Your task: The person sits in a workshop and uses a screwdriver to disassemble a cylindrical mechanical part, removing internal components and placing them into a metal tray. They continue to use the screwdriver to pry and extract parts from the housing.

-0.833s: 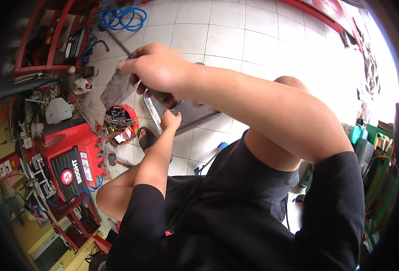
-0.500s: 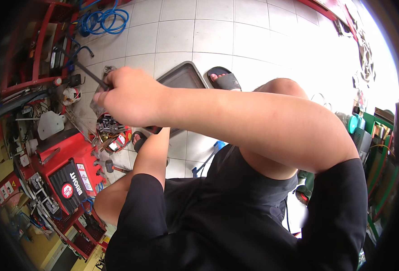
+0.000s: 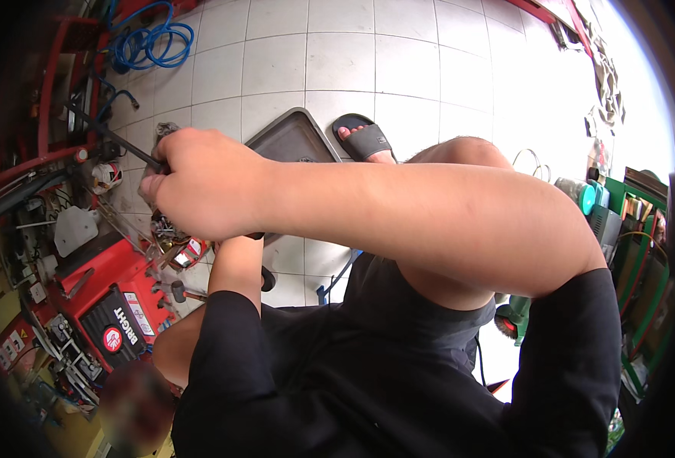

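My right arm stretches across to the left, and my right hand (image 3: 204, 183) is closed round a thin dark rod (image 3: 120, 139). The rod points up and left from my fingers; whether it is a tool's handle or a plain bar I cannot make out. My left forearm (image 3: 238, 267) rises from below and disappears behind my right hand, which hides my left hand and anything in it. Behind and beside my right hand, on the floor, lies a dark grey tray (image 3: 298, 118). A crumpled grey thing (image 3: 166, 130) shows just above my right hand.
To the left stand a red machine (image 3: 112, 305) and a red rack (image 3: 47, 99). A mallet (image 3: 178, 291) lies beside my left knee. Coiled blue hose (image 3: 154, 46) rests on the tiled floor (image 3: 337, 61). Green shelving (image 3: 635, 221) stands to the right.
My right hand and the rod have shifted slightly left and down in the view. The tray, hose and floor have also slid left, so the view itself has turned. My grip looks the same.
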A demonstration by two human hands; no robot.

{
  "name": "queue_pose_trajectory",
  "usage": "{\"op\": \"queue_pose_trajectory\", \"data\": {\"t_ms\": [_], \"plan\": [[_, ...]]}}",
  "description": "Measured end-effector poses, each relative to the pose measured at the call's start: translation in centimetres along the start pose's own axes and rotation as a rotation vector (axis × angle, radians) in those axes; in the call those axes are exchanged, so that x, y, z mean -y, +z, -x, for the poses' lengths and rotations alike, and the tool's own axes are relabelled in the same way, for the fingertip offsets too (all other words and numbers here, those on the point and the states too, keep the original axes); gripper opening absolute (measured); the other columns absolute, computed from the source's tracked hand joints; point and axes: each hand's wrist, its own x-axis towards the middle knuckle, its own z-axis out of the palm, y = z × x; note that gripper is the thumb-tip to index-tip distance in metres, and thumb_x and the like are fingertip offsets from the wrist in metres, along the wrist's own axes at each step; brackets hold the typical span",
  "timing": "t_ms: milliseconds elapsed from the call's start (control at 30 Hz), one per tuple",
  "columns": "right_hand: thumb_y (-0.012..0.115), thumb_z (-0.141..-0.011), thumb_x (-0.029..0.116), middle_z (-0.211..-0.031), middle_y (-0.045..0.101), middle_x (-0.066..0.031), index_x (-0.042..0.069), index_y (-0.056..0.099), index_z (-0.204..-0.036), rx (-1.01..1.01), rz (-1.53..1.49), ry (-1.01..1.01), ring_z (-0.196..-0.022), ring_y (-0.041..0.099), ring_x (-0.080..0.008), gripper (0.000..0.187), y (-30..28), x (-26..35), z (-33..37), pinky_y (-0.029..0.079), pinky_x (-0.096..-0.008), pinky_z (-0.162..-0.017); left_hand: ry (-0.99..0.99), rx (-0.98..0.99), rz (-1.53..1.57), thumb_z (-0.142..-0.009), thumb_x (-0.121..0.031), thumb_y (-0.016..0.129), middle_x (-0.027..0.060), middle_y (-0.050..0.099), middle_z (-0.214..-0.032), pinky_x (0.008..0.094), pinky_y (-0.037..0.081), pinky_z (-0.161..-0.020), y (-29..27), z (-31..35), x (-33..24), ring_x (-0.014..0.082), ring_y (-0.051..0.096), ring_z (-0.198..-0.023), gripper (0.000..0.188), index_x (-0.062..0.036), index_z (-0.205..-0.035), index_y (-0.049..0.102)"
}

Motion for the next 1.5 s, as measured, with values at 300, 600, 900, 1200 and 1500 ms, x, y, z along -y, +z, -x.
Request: {"op": "queue_pose_trajectory", "data": {"t_ms": [300, 600, 900, 1200, 1500], "plan": [[0.057, -0.1, 0.031, -0.096, 0.073, -0.0129, -0.003, 0.063, -0.119, -0.018, 0.068, -0.02, -0.075, 0.068, -0.0186, 0.04, -1.2, 0.1, 0.3, 0.056, -0.0374, -0.066, -0.053, 0.293, 0.586, -0.09, -0.029, 0.077, 0.0091, 0.071, -0.095, 0.0319, 0.057, -0.075, -8.2, -2.5, 1.4, 0.0209, 0.071, -0.084, 0.03, -0.0047, -0.104, 0.067], [0.057, -0.098, 0.028, -0.084, 0.07, -0.0141, -0.004, 0.066, -0.107, -0.035, -0.045, -0.055, -0.067, 0.069, -0.0201, 0.034, -0.6, 0.1, 0.7, 0.056, -0.0367, -0.065, 0.399, 0.716, 1.322, -0.099, -0.028, 0.061, 0.0158, 0.067, -0.123, 0.0417, 0.049, -0.1, -31.0, 3.6, 6.4, 0.0301, 0.064, -0.111, 0.042, 0.0004, -0.129, 0.058], [0.052, -0.104, 0.027, -0.09, 0.067, -0.01, -0.003, 0.06, -0.111, 0.268, 0.076, 0.011, -0.071, 0.066, -0.0163, 0.031, 5.2, -1.9, 2.9, 0.054, -0.0322, -0.064, 0.372, 0.592, 1.987, -0.083, -0.027, 0.057, 0.0223, 0.056, -0.117, 0.0419, 0.043, -0.093, -37.0, 16.3, 13.2, 0.0308, 0.053, -0.099, 0.052, 0.0036, -0.125, 0.055], [0.053, -0.104, 0.026, -0.094, 0.067, -0.0088, -0.002, 0.06, -0.122, 0.319, 0.201, 0.19, -0.076, 0.066, -0.0158, 0.034, 6.4, -4.4, 2.4, 0.054, -0.0299, -0.065, 0.464, 0.752, 1.895, -0.096, -0.049, 0.05, 0.0135, 0.053, -0.1, 0.0343, 0.04, -0.08, -36.9, 19.7, 13.3, 0.0216, 0.046, -0.085, 0.057, 0.0041, -0.117, 0.052], [0.058, -0.103, 0.022, -0.096, 0.067, -0.0088, -0.003, 0.06, -0.121, 0.285, 0.046, 0.136, -0.076, 0.066, -0.0171, 0.031, 7.0, -5.8, 0.7, 0.055, -0.0303, -0.067, 0.788, 1.039, 2.024, -0.095, -0.047, 0.056, 0.0138, 0.058, -0.11, 0.0377, 0.041, -0.089, -38.1, 18.1, 16.8, 0.0236, 0.053, -0.098, 0.059, 0.0044, -0.124, 0.053]]}}
